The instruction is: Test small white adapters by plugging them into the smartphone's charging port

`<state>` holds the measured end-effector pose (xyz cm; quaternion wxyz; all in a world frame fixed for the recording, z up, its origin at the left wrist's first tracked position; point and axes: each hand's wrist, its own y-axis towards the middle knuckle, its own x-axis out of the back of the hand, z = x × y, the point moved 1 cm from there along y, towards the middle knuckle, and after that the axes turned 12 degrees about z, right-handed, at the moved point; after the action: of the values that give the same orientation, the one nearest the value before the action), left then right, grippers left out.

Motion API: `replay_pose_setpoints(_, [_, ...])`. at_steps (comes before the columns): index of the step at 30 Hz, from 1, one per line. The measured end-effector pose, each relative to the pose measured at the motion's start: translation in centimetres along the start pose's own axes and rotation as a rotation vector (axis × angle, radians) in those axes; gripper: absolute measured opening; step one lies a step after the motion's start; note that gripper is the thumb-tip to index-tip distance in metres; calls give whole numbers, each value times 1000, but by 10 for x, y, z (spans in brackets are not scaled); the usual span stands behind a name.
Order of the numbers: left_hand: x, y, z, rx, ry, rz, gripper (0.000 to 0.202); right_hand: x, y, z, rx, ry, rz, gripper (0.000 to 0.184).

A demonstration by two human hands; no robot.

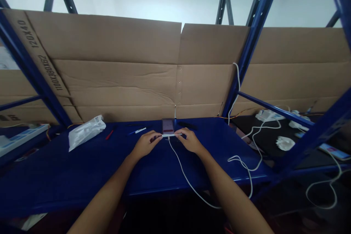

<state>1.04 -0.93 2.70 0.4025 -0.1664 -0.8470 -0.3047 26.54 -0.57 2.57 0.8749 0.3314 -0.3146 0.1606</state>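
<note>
My left hand [146,143] and my right hand [191,141] reach forward over the blue tabletop, with fingers pinched at the two ends of a thin white bar [168,135]. What the bar is cannot be made out. A white cable [181,166] meets its near side and runs down over the table's front edge. Directly behind the bar stands a phone [168,126] with its lit screen facing me. A dark elongated object [187,125] lies just beyond my right hand. To the left of my left hand is a white-and-blue pen [140,131].
On the blue table [90,175] lie a silvery plastic bag [86,131] and a small red tool [109,134]. A cardboard wall [120,80] closes the back. Blue rack posts [244,47] flank the table. Loose white cable [248,168] trails at right, near a power strip [267,115].
</note>
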Motion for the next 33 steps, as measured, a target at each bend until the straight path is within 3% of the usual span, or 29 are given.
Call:
replay_pose_setpoints(10, [3, -1, -1, 23, -18, 24, 21, 0, -1, -4, -1, 16, 7, 17])
replay_pose_setpoints(17, [-1, 0, -2, 59, 8, -1, 28, -11, -3, 9, 55, -129, 193, 16])
replay_pose_setpoints(26, [6, 1, 6, 169, -121, -212, 47, -15, 0, 5, 38, -122, 84, 8])
replay_pose_setpoints(33, [2, 1, 1, 125, -130, -103, 33, -20, 1, -5, -32, -43, 61, 8])
